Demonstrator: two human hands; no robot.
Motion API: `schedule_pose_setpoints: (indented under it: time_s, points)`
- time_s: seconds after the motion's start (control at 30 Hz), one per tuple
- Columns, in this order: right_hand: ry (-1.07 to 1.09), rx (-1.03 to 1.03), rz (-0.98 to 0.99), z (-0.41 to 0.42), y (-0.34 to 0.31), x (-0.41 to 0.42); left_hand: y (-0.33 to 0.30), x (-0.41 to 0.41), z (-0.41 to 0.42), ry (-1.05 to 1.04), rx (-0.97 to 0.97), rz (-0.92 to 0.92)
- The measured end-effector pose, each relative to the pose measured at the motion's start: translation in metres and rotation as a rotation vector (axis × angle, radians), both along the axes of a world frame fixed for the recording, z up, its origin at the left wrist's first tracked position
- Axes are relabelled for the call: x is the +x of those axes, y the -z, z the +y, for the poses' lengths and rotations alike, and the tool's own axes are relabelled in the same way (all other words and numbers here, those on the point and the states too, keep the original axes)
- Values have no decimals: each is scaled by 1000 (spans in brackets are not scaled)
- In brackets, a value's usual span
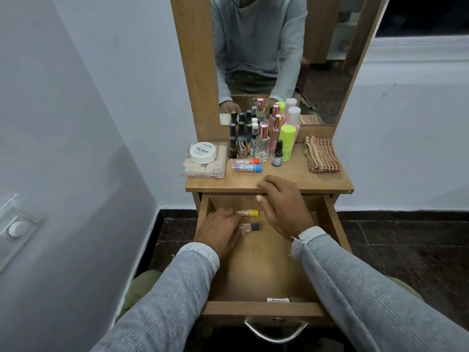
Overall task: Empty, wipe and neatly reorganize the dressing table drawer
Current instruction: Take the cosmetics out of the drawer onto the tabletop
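The drawer stands pulled out under the counter, its wooden floor mostly bare. Both hands reach in at the far end. The left hand lies over two small tubes, a yellow-capped tube and a black-capped tube, fingertips on them; whether the grip closes round either I cannot tell, being blurred. The right hand hovers with fingers loosely spread, its grip wide and holding nothing. On the counter sit crowded bottles, a white nail polish jar on a clear box, and a folded checked cloth
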State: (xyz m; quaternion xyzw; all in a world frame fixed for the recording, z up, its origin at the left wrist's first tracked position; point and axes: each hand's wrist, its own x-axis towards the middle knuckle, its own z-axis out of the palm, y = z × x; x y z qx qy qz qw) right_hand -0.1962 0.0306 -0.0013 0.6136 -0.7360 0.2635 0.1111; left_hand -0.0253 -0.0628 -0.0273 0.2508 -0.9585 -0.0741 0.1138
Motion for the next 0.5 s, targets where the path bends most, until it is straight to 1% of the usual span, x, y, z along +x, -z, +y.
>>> schedule_pose_setpoints:
  time_s: [0.1, 0.17, 0.23, 0.43, 0.5]
  points:
    - [-119, -34, 202, 17, 17, 4, -4, 12, -6, -104, 49, 143]
    - [-194, -7, 286, 21, 26, 6, -7, 15, -8, -157, 94, 228]
    - [-212, 87, 268, 14, 27, 6, -8, 15, -8, -169, 111, 246]
    - [-108, 460, 113, -6, 42, 9, -9, 17, -8, -183, 100, 294]
    - [-88, 495, 93, -10, 47, 12, -9, 18, -8, -189, 103, 303]
